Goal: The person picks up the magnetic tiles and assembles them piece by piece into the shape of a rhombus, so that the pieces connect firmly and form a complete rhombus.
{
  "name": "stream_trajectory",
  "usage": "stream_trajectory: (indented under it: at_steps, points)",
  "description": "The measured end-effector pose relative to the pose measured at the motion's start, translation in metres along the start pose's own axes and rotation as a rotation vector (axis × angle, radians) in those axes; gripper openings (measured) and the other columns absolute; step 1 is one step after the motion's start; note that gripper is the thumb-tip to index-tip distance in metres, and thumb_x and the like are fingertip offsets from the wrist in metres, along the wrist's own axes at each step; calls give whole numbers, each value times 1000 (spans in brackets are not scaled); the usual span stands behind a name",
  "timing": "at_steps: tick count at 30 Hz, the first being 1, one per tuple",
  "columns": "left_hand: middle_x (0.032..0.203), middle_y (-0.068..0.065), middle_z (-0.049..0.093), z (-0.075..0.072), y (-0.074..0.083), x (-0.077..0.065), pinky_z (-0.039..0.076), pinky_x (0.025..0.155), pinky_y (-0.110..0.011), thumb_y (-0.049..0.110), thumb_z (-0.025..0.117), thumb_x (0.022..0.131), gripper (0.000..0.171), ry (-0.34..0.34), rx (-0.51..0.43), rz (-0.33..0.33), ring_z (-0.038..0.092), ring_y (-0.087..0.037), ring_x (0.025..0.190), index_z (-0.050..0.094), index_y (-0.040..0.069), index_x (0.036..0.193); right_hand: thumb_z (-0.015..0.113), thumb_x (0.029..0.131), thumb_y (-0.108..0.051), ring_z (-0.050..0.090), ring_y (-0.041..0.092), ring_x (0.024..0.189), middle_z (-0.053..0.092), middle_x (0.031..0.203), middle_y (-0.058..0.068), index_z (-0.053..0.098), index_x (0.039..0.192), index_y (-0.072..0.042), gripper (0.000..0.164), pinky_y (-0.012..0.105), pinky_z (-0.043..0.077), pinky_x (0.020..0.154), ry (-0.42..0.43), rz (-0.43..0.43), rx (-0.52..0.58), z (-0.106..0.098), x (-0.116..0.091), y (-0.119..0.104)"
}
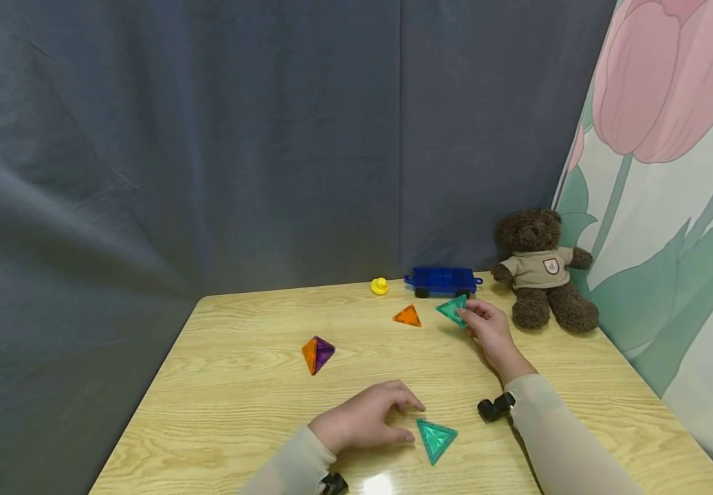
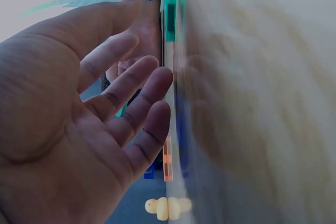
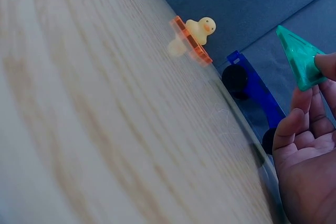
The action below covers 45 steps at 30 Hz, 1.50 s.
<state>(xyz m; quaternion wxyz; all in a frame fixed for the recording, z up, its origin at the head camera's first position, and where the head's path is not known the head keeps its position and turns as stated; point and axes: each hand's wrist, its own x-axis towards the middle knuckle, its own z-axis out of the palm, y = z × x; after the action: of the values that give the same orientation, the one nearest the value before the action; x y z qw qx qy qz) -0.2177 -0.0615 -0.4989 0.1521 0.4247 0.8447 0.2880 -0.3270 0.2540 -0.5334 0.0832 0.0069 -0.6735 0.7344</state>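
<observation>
As I observe through the head view, one green triangular tile [image 1: 451,309] is pinched between the thumb and fingers of the right hand [image 1: 489,331], raised above the table [image 1: 238,412]. I find a second green tile [image 1: 436,440] lying on the tabletop just beside the left hand [image 1: 368,416], whose fingers are relaxed and slightly bent, thumb apart, holding nothing. I note an orange triangle [image 1: 408,316] left of the held tile, and a joined orange-and-purple piece [image 1: 318,355] farther left. Toward the back edge I record a yellow duck [image 1: 379,286], a blue wagon [image 1: 444,280] and a brown teddy bear [image 1: 538,269] in a shirt.
</observation>
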Motion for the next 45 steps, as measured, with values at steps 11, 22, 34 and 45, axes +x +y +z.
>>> stream_trajectory:
  at_steps: [11, 22, 34, 45]
  points:
    - [125, 18, 61, 8, 10, 4, 48, 92, -14, 26, 83, 94, 43, -72, 47, 89, 57, 4, 105, 70, 25, 134, 72, 102, -19, 55, 14, 73, 58, 87, -6, 62, 127, 9, 39, 30, 54, 68, 3, -10, -10, -1, 0, 0]
    - [126, 19, 60, 14, 17, 5, 45, 92, -10, 27, 84, 93, 41, -128, 86, 143, 55, 8, 106, 71, 24, 132, 71, 103, -19, 55, 15, 74, 59, 88, -7, 62, 129, 8, 39, 31, 53, 69, -4, -5, -33, 0, 1, 1]
    - [137, 13, 53, 11, 15, 0, 41, 106, -16, 35, 83, 93, 46, -136, 196, 134, 50, 2, 126, 71, 22, 136, 70, 103, -17, 53, 13, 71, 58, 86, -6, 60, 130, 11, 40, 29, 52, 66, -8, -24, -41, 1, -1, 1]
    - [141, 12, 52, 8, 6, -2, 43, 109, -24, 37, 83, 92, 40, -41, 215, 51, 49, -7, 130, 72, 29, 130, 72, 102, -16, 49, 15, 68, 58, 81, -5, 65, 122, 9, 33, 28, 49, 62, -2, -63, -32, -1, 3, 7]
